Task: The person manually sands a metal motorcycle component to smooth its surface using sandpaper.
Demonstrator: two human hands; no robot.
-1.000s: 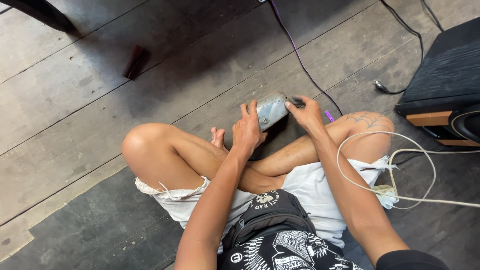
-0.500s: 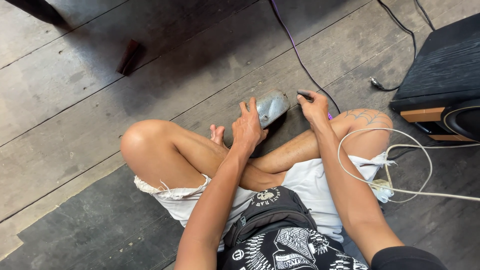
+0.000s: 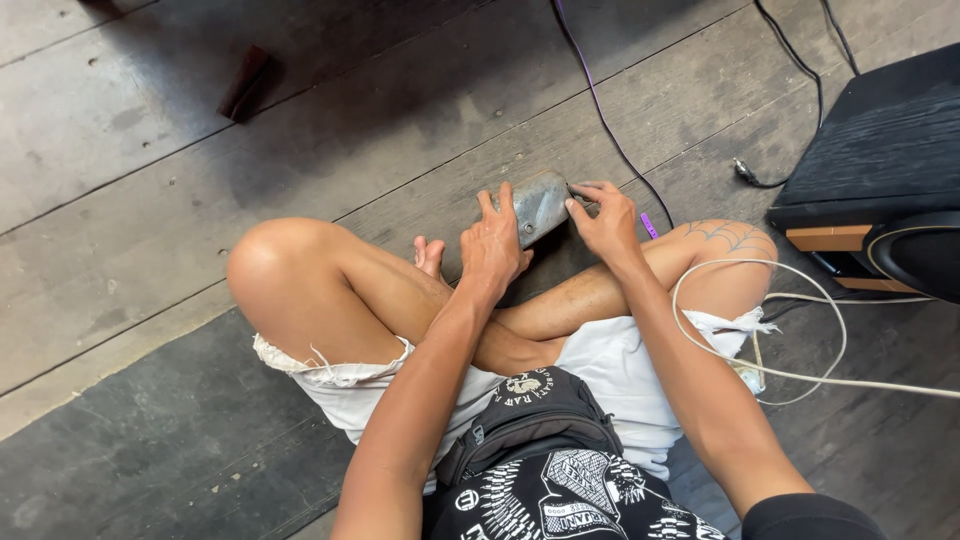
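I sit cross-legged on a worn wooden floor. My left hand (image 3: pixel 495 245) grips a small grey metal piece (image 3: pixel 541 205), flat and rounded, holding it just above the floor in front of my shins. My right hand (image 3: pixel 603 220) pinches a thin dark tool (image 3: pixel 580 190) whose tip meets the right edge of the metal piece. What kind of tool it is cannot be made out. Both forearms reach forward over my knees.
A black speaker cabinet (image 3: pixel 880 170) stands at the right. A purple cable (image 3: pixel 600 110) and black cables run across the planks; a white cord (image 3: pixel 790 375) loops over my right thigh. A small dark wooden block (image 3: pixel 247 83) lies at the upper left.
My right hand has shifted slightly along the right edge of the metal piece with the thin tool. My left hand keeps the same hold.
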